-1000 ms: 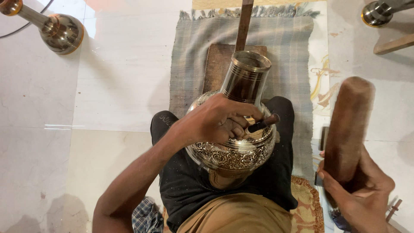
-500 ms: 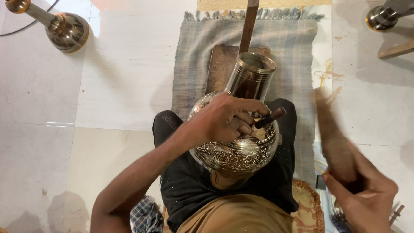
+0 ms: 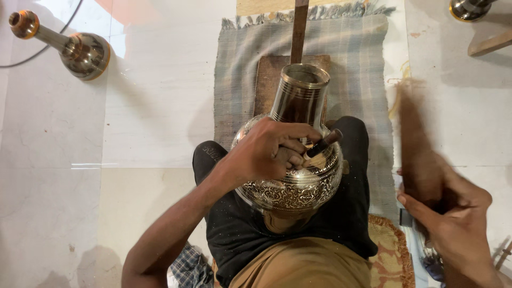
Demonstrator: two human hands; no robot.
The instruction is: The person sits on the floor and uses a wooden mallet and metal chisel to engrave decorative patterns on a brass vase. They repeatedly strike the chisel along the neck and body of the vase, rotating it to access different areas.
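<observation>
A large round metal vase (image 3: 290,184) with an engraved scroll pattern and a tall ribbed neck rests on my lap against a black cloth (image 3: 229,229). My left hand (image 3: 269,152) lies on top of its belly and grips a short dark chisel (image 3: 322,144) held tip-down on the metal. My right hand (image 3: 458,224) is out to the right, closed around a long brown wooden mallet (image 3: 418,144) that is motion-blurred and points away from me.
A grey woven mat (image 3: 352,64) covers the pale tiled floor ahead, with a brown wooden block (image 3: 266,80) and an upright wooden bar (image 3: 298,29) on it. A long-necked metal vase (image 3: 80,50) lies at the far left. Another metal piece (image 3: 472,8) sits top right.
The mallet in my right hand has swung, from upright and sharp to tilted and blurred, further out to the right. My left hand stays on the vase with the chisel.
</observation>
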